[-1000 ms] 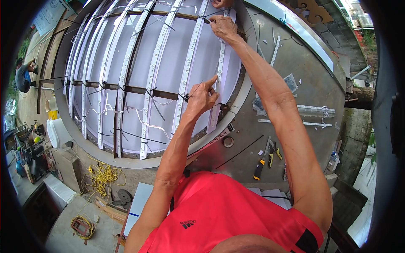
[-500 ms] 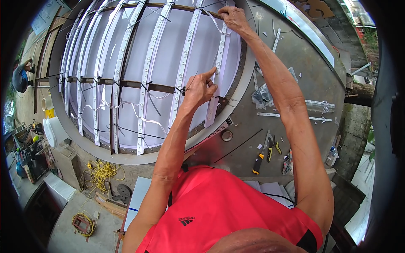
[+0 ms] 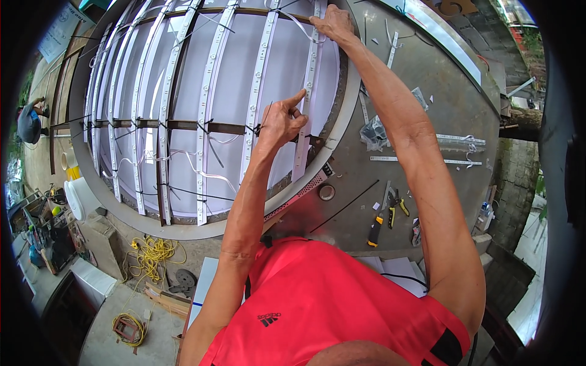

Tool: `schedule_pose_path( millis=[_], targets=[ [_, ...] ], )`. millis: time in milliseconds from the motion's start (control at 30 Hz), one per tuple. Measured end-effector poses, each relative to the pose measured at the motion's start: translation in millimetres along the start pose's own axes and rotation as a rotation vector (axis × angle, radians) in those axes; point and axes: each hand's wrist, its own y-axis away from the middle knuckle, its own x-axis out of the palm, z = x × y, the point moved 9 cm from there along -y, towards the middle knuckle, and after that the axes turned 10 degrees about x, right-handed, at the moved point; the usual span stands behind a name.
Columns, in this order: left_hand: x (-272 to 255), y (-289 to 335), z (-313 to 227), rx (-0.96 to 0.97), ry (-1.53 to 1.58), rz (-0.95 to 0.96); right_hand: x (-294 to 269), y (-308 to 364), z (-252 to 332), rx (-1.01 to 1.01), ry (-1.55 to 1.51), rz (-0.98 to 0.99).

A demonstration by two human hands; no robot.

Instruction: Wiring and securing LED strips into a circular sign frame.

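A narrow white LED strip [image 3: 310, 73] runs lengthwise near the right side of a large round frame [image 3: 346, 116]. My right hand [image 3: 337, 25] is closed on its far end, thumb on the left side and fingers curled over the far part. Along the lower half of the same strip, my left hand [image 3: 284, 124] reaches in with the index finger stretched out, its tip touching the strip's left edge. The other left fingers are loosely curled and hold nothing visible. Several more LED strips [image 3: 253, 110] lie parallel to the left, tied with black cable ties to a dark crossbar [image 3: 183, 125].
On the grey metal table right of the frame lie a tape roll [image 3: 326, 193], a utility knife [image 3: 375, 232], pliers [image 3: 392, 210], a plastic bag [image 3: 373, 134] and loose LED strips [image 3: 427, 160]. Yellow cable [image 3: 152, 259] is tangled on the floor. Another person [image 3: 29, 122] crouches far left.
The whole view has shifted slightly, so the frame and strips appear a little further left. Both hands keep their places on the same LED strip.
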Motion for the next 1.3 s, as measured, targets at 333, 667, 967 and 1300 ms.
schedule_pose_path(
  millis=[333, 667, 967, 1300],
  targets=[
    [0, 0, -7, 0.178, -0.104, -0.073, -1, 1, -7, 0.088, -0.141, -0.104],
    [1, 3, -3, 0.209, -0.185, -0.058, 3, -6, -18, 0.401, -0.197, -0.039],
    [23, -18, -14, 0.265, -0.138, 0.026, -16, -3, -39, 0.33, -0.202, -0.035],
    [10, 0, 15, 0.106, -0.03, 0.041, -80, 243, 27, 0.32, -0.086, 0.184]
  ],
)
